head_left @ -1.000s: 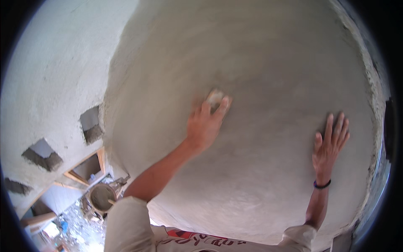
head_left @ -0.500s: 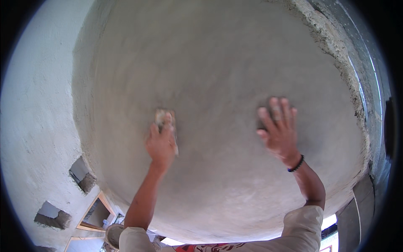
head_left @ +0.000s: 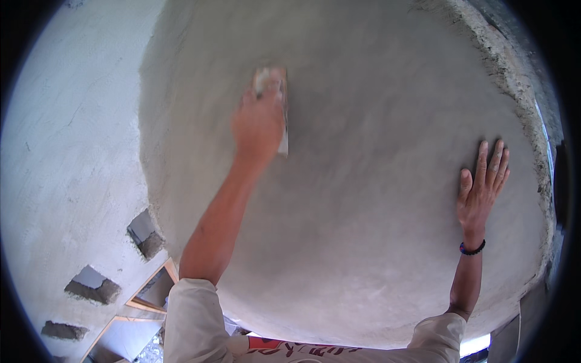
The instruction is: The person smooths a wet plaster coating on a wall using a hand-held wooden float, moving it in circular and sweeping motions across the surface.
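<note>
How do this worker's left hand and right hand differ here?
The left hand grips a flat tool; the right hand holds nothing. The left hand's fingers are bent, while the right hand's are stretched out flat against the grey wall. The left hand looks blurred; the right hand looks sharper. Both hands show their backs to the camera.

Only dark, foreshortened lettering (head_left: pixel 305 349) across the front of the pale shirt (head_left: pixel 387 356), illegible at this angle
</note>
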Action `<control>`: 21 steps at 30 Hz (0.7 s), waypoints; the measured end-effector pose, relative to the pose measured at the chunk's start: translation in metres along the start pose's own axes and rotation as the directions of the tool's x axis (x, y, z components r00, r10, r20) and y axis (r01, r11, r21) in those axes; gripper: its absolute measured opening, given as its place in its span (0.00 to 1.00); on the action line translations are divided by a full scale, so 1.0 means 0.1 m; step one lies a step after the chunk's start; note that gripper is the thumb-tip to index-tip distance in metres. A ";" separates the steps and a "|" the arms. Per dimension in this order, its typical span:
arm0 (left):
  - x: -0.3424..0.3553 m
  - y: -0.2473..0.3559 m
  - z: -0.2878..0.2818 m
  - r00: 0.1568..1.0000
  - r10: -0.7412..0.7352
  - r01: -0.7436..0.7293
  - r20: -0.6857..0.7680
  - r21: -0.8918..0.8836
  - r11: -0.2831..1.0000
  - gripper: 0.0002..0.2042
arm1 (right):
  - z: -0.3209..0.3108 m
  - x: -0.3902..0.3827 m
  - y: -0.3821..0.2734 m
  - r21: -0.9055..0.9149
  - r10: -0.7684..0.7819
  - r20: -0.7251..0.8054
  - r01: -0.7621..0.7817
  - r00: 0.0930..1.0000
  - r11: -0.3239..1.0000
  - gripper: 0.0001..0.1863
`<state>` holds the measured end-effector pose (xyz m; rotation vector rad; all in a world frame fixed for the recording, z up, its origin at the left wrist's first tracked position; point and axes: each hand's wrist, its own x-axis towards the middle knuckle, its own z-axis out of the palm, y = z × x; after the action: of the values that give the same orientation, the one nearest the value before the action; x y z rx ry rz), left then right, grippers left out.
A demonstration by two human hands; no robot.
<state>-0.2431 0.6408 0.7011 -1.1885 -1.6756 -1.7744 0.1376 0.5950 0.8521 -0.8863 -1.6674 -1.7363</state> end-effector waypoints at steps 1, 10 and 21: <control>-0.30 -0.05 0.10 0.999 0.009 -0.010 0.036 0.014 1.000 0.17 | 0.01 -0.01 0.01 0.001 -0.001 -0.007 0.001 1.000 1.000 0.33; 0.11 0.50 -0.10 0.888 0.433 -0.437 -0.155 0.009 0.900 0.19 | -0.03 -0.03 0.08 -0.049 -0.023 -0.054 0.020 0.998 0.999 0.31; -0.02 -2.37 0.01 0.982 -0.103 0.138 -0.156 0.232 0.963 0.19 | 0.09 0.05 -0.04 -0.103 -0.055 -0.110 0.044 0.992 0.994 0.29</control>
<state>-0.4283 0.6849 0.5597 -0.8498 -1.8491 -1.6243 0.1322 0.6049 0.8532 -0.7817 -1.5522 -1.8822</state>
